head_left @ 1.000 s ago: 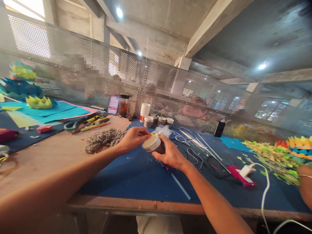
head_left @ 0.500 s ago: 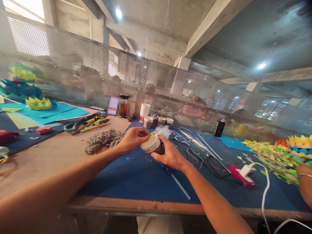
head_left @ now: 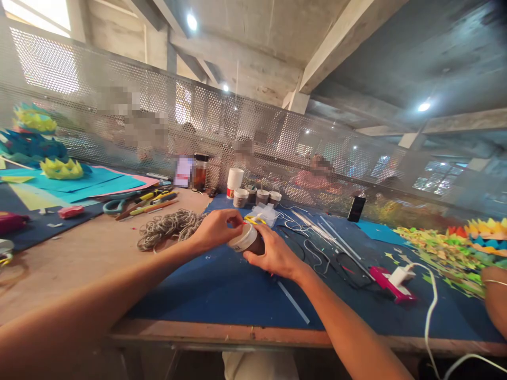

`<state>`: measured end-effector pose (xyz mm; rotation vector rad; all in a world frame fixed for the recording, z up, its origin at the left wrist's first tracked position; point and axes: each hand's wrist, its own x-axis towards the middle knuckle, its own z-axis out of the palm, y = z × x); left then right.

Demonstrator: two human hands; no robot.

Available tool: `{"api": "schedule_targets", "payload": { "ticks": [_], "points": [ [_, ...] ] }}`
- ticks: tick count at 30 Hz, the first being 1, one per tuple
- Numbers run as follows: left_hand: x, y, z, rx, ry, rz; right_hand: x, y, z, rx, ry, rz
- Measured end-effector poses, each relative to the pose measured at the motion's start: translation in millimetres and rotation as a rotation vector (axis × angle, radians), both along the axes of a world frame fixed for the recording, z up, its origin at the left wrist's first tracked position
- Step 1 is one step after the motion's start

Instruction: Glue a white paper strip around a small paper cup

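Note:
A small paper cup [head_left: 249,238], pale at one end and brown at the other, is held tilted above the blue mat. My right hand [head_left: 274,247] is closed around its right side, with the thumb below and the fingers above. My left hand [head_left: 220,228] is pinched closed against the cup's upper left edge; whatever lies between its fingertips is too small to make out. Just behind the cup, a yellow-handled tool [head_left: 255,219] shows in part. Beyond it are several small cups [head_left: 262,197] and a taller white cup stack [head_left: 235,179].
A tangle of grey cord [head_left: 168,229] and several hand tools [head_left: 148,199] lie to the left. Thin white sticks [head_left: 335,235], a pink power strip [head_left: 392,285] and a phone [head_left: 357,209] are on the right. Someone's arm [head_left: 495,301] enters at the right edge.
The cup has tipped, so its flat pale end shows less. My left fingertips have shifted slightly across its edge. More of the yellow tool is visible behind. My right hand keeps its hold.

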<state>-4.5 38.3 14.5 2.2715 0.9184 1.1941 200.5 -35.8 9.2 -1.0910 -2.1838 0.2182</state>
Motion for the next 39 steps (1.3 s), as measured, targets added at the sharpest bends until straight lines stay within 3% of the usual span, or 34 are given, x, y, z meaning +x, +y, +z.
{"api": "schedule_targets", "payload": {
  "ticks": [4, 7, 18, 24, 30, 39],
  "points": [
    [-0.5, -2.7, 5.7, -0.179, -0.163, -0.094, 1.2, -2.0, 6.5, -0.025, 0.063, 0.014],
    [-0.7, -4.0, 7.6, -0.218, -0.189, -0.100, 1.1, -3.1, 9.2, -0.038, 0.085, 0.024],
    [-0.9, -2.3, 5.3, -0.054, -0.104, -0.069, 1.4, -2.9, 7.1, -0.068, 0.079, 0.034],
    [-1.6, -0.3, 0.5, 0.096, 0.082, 0.041, -1.1, -1.2, 1.1, -0.018, 0.014, 0.007],
    [-1.6, -3.0, 4.1, 0.006, -0.055, -0.077, 0.3, -2.9, 5.6, -0.048, 0.055, 0.013],
    [-1.7, -2.3, 3.4, 0.036, -0.015, -0.052, 0.1, -3.8, 5.4, -0.081, 0.081, 0.034]
  ]
}}
